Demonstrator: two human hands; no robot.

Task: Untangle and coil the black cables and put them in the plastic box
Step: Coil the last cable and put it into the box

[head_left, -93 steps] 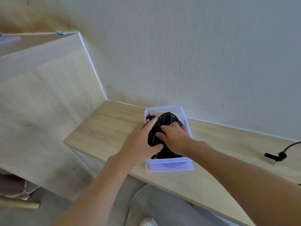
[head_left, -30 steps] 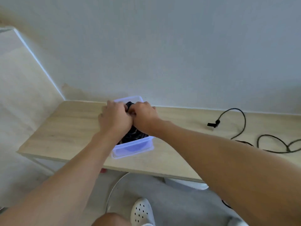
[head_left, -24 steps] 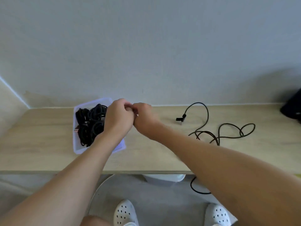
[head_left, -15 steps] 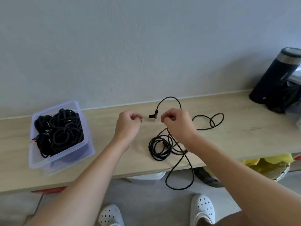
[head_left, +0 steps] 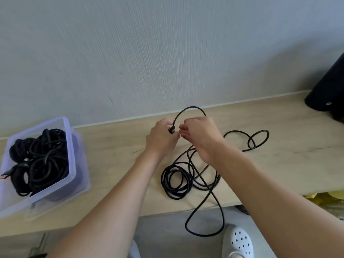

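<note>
While we look down from the head camera, the left hand (head_left: 161, 139) curls its fingers round the plug end (head_left: 172, 130) of a loose black cable (head_left: 164, 181), gripping it just above the wooden table (head_left: 115, 146). From that plug the cable arcs upward and over towards the wall (head_left: 149, 53), then runs in behind the right hand (head_left: 201, 135). That hand's fingers are curled, and it sits just beside the left hand, but we cannot tell whether it actually grips the cable. Below the hands the cable lies in a rough coil on the table, throws a figure-eight loop out to the right, and drops one long loop over the front edge towards the floor. The plastic box (head_left: 72, 161) stands well apart at the left end of the table, with the coiled cables (head_left: 41, 161) already heaped inside it. We also see a dark cylinder (head_left: 329, 90) at the far right and a white perforated shoe (head_left: 238, 241) below the edge.
</note>
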